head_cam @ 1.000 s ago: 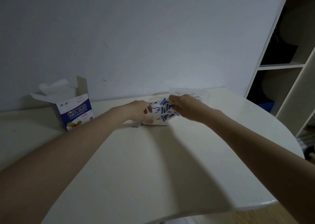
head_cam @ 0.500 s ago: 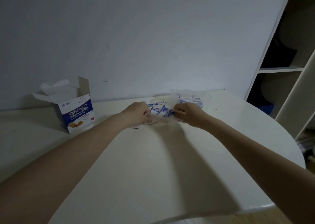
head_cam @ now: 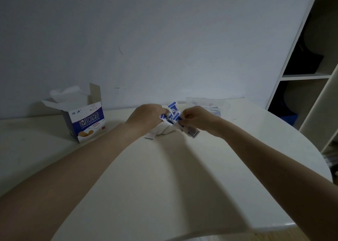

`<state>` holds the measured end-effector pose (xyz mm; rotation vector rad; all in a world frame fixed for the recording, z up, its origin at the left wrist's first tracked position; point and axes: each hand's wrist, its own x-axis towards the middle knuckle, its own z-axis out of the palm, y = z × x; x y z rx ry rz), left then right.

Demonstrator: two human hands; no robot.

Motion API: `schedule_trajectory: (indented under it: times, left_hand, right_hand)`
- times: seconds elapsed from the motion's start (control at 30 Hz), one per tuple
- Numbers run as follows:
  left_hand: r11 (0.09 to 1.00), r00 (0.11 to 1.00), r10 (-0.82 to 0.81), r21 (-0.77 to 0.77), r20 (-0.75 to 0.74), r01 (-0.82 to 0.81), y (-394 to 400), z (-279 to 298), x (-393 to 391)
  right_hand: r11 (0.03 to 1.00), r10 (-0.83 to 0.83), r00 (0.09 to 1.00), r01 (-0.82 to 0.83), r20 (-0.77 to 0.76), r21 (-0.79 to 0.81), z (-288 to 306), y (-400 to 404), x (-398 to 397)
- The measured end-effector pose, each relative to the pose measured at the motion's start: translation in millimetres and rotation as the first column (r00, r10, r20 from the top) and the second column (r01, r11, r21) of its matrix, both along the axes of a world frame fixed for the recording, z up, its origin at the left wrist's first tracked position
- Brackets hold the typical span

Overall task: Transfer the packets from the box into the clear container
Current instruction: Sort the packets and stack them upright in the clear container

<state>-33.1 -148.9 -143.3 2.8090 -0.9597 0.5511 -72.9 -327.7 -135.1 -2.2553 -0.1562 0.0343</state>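
Both forearms reach from the lower corners toward the middle of the frame, meeting over the far part of the cream-white table [head_cam: 164,185].

Left hand [head_cam: 146,117]: curled, knuckles toward the camera, fingers closed on the left side of a loose bunch of blue-and-white packets [head_cam: 172,115]. Right hand [head_cam: 196,119]: curled likewise, fingertips pinching the right side of the same bunch. The 2 hands sit just beside each other with the bunch between them.

Packets: narrow strips. In the bunch they point several ways; the topmost stands nearly upright, its long axis running up the frame with a slight tilt to the right. Others lean diagonally. Below the hands, white strips trail onto the table, and 1 packet [head_cam: 192,132] lies flat under the right wrist, long axis running from upper left to lower right. Whether the bunch is lifted clear of the table cannot be told.

Box [head_cam: 87,120]: stands upright at centre left, well apart from the hands, top flaps open, printed blue-and-white face turned toward the camera and slightly right. White lining shows at its mouth.

Clear container [head_cam: 222,106]: sits right of centre behind the right hand, near the wall [head_cam: 164,39]. Several packets lie flat inside it; their direction is too faint to tell.

A white shelf unit [head_cam: 311,76] fills the right edge.
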Motion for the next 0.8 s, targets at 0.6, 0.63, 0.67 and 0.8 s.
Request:
schedule_trajectory:
  times: [0.6,0.63,0.67,0.8]
  left_hand:
    - [0.989,0.895,-0.009,-0.138,-0.446,-0.059,-12,-21,-4]
    - [0.985,0.890,-0.018,-0.160,-0.456,-0.062,-12,-20,-4]
    - [0.980,0.881,-0.028,-0.185,-0.472,-0.068,-10,-18,-5]
    - [0.974,0.854,-0.050,-0.216,-0.518,-0.074,-6,-13,-7]
  right_hand:
    - [0.673,0.176,0.981,-0.063,0.076,-0.737,-20,-14,-1]
    - [0.666,0.172,0.982,-0.060,0.075,-0.743,-19,-18,-1]
    - [0.665,0.167,0.983,-0.057,0.075,-0.745,-18,-22,-1]
    - [0.761,0.119,0.993,-0.076,0.024,-0.644,-15,-31,2]
